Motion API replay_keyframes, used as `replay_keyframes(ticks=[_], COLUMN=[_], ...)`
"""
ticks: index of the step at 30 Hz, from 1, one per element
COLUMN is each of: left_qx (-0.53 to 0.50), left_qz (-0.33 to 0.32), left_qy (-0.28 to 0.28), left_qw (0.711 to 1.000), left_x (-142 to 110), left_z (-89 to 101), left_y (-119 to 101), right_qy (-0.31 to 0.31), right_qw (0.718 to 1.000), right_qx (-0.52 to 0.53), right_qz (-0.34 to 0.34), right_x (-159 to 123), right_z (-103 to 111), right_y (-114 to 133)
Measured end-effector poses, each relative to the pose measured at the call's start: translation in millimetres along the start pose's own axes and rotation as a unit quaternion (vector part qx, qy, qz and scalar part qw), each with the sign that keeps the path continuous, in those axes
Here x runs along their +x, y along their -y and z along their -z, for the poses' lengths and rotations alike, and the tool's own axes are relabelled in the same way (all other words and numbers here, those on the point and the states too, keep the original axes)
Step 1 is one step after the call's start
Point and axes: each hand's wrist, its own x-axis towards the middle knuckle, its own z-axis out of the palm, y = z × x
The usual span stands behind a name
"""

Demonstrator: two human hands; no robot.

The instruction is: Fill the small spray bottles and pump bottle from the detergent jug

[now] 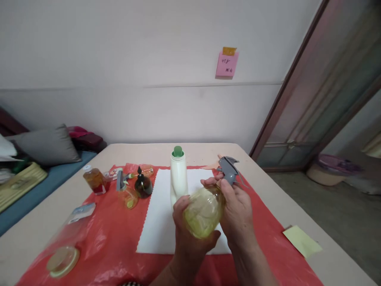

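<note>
My left hand [192,242] is wrapped round the body of a see-through yellow spray bottle [205,214], which is tilted with its base toward me. At the neck, my right hand [238,208] grips the same bottle just below its grey trigger head [229,169]. The fingers partly hide the neck, so I cannot tell how the head sits on it. Close behind my left hand stands an upright white bottle [178,178] with a green piece [177,151] in its mouth. Both the bottle and my hands are over a white cloth [154,226].
A red sheet [113,234] covers much of the table [205,150]. On the left stand an amber liquid bottle [95,180], another spray bottle [127,196] and a dark pump bottle [143,184]. A round lidded container [63,261] lies front left, a yellow note pad [301,240] at right.
</note>
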Motion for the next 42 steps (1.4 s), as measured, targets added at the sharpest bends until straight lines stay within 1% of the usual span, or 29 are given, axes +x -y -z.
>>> replay_keyframes(ticks=[1,2,3,4,5,6,7,8,9,10,11,13,16,19,21,23,25,27,29,31,33,36,38,42], left_qx=[-0.029,-0.08,-0.139,-0.197,-0.247,-0.285,-0.312,-0.331,-0.343,-0.348,-0.343,-0.317,-0.263,-0.217,-0.186,-0.145,-0.087,0.005,0.133,0.27,0.373,0.458,0.5,0.586], left_qz=[0.017,0.069,0.155,0.258,0.359,0.441,0.499,0.53,0.54,0.537,0.531,0.516,0.471,0.392,0.318,0.244,0.175,0.115,0.071,0.034,0.004,-0.022,-0.039,-0.08], left_qy=[0.01,0.035,0.074,0.119,0.162,0.19,0.207,0.217,0.22,0.215,0.209,0.195,0.15,0.064,0.008,-0.033,-0.059,-0.062,-0.066,-0.08,-0.088,-0.073,-0.06,-0.034], left_qw=[0.999,0.994,0.975,0.938,0.885,0.829,0.782,0.75,0.736,0.738,0.746,0.772,0.828,0.892,0.93,0.958,0.979,0.991,0.986,0.959,0.924,0.886,0.863,0.806], left_x=[0.2,1.1,2.5,4.1,5.6,6.8,7.7,8.4,8.9,9.4,10.2,12.9,21.1,35.5,48.8,64.6,81.7,99.0,115.1,129.0,139.4,147.7,149.3,149.5], left_z=[1.3,2.7,4.1,5.5,6.8,7.9,9.0,10.0,11.0,12.0,13.0,15.6,20.4,26.3,30.2,33.2,34.6,34.3,32.7,30.4,27.5,21.8,17.4,7.8], left_y=[-2.0,-5.3,-9.3,-13.2,-16.3,-18.1,-18.4,-17.5,-15.8,-13.7,-11.8,-10.7,-18.4,-34.6,-46.5,-57.5,-67.3,-75.8,-82.5,-87.3,-90.3,-93.2,-95.6,-103.8], right_qy=[0.018,0.037,0.057,0.074,0.088,0.097,0.098,0.092,0.08,0.06,0.033,-0.028,-0.103,-0.165,-0.188,-0.19,-0.19,-0.187,-0.186,-0.183,-0.182,-0.18,-0.176,-0.184], right_qw=[1.0,0.999,0.998,0.996,0.993,0.991,0.988,0.985,0.983,0.982,0.98,0.972,0.955,0.94,0.933,0.934,0.938,0.943,0.943,0.943,0.942,0.94,0.94,0.933], right_qx=[0.008,0.019,0.034,0.052,0.072,0.092,0.114,0.134,0.151,0.164,0.175,0.198,0.226,0.219,0.212,0.212,0.206,0.197,0.192,0.195,0.196,0.198,0.196,0.205], right_qz=[-0.007,-0.01,-0.007,0.002,0.013,0.025,0.038,0.049,0.061,0.075,0.09,0.124,0.164,0.205,0.222,0.217,0.203,0.192,0.197,0.2,0.201,0.21,0.218,0.229], right_x=[-0.1,0.3,1.1,2.4,4.1,6.1,8.3,10.5,12.8,15.0,17.0,20.4,24.9,28.8,30.9,32.2,32.9,33.5,34.3,35.3,35.9,35.9,35.7,36.7], right_z=[0.9,2.1,3.4,4.7,5.9,7.0,8.1,9.1,10.4,12.0,14.2,20.1,32.1,43.7,49.6,54.1,57.9,61.2,64.3,66.9,69.0,71.5,73.1,76.2], right_y=[0.8,2.0,3.6,5.6,8.1,11.1,14.7,18.7,23.2,28.1,33.2,43.8,58.8,70.2,74.7,76.9,77.3,76.9,76.2,75.7,75.5,75.7,75.8,76.0])
